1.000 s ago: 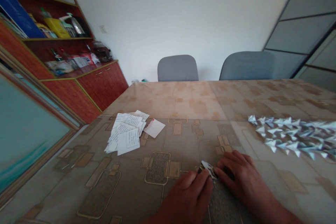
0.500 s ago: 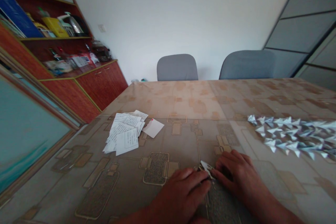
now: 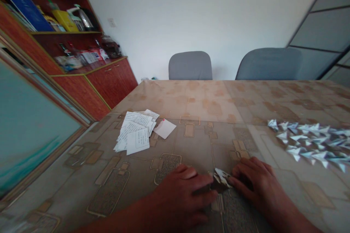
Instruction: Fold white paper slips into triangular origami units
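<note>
A small folded piece of paper [image 3: 222,177], white with dark parts, lies on the patterned tablecloth between my hands. My right hand [image 3: 253,178] is closed, its thumb and index fingertip at the paper's right side. To the left of it, my left hand [image 3: 186,193] has its fingers apart, with the fingertips near the paper's left edge. Printed paper slips [image 3: 136,131] form a loose pile at the left of the table, and a blank white slip [image 3: 165,128] with a red mark sits beside them. Rows of pointed folded paper pieces [image 3: 314,140] are at the right.
The table [image 3: 202,98] has two grey chairs [image 3: 190,66] behind it, against a white wall. A red-brown cabinet [image 3: 115,80] with bottles, a kettle and other items stands at the left, beside a teal panel [image 3: 35,127].
My left hand has drawn back slightly from the folded paper and its fingers have spread, showing more of the paper. The whole view has shifted a little.
</note>
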{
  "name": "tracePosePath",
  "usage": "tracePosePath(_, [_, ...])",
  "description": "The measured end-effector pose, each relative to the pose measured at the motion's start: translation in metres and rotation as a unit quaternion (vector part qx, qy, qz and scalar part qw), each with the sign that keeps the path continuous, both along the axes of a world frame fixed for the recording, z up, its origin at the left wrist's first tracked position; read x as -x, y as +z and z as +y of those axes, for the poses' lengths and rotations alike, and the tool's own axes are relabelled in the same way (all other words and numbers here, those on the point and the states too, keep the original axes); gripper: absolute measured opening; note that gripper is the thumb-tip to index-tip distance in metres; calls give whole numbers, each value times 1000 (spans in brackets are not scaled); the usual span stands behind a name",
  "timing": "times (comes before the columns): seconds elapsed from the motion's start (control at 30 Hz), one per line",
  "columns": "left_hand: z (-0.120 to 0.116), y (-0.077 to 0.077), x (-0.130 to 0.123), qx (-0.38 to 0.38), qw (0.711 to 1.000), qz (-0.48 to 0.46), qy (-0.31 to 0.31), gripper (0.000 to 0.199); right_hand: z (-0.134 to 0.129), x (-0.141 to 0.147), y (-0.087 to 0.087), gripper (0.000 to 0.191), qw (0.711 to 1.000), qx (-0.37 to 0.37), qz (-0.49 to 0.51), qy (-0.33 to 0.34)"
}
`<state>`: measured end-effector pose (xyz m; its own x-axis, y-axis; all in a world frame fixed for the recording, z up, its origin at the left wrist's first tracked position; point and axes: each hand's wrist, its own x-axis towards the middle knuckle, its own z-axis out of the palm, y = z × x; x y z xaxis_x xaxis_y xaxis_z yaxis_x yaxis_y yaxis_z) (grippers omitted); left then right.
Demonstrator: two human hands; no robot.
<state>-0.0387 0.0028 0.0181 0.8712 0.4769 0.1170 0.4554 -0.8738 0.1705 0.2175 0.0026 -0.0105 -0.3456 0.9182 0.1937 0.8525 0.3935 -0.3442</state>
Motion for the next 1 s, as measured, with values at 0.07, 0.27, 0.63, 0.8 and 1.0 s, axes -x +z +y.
tracePosePath(0.07, [0,0,0,0,1000,5,-2,41,0,0,2,17,1000,-1,7,3])
tracePosePath(0.27, [7,-4,2,59,994,-80,43,36,2,2,9,14,996,28,65,47])
tracePosePath(0.63, [0,-15,-12,122,965,-196,127,15,-4,-2,11,16,987,-48,28,148])
tracePosePath(0.8, [0,-12,-13,149,962,-176,146,7,-4,1,18,5,985,19,3,169])
tracePosePath(1.0, [2,-7,-5,159,954,-165,192,13,6,9,11,19,990,20,44,132])
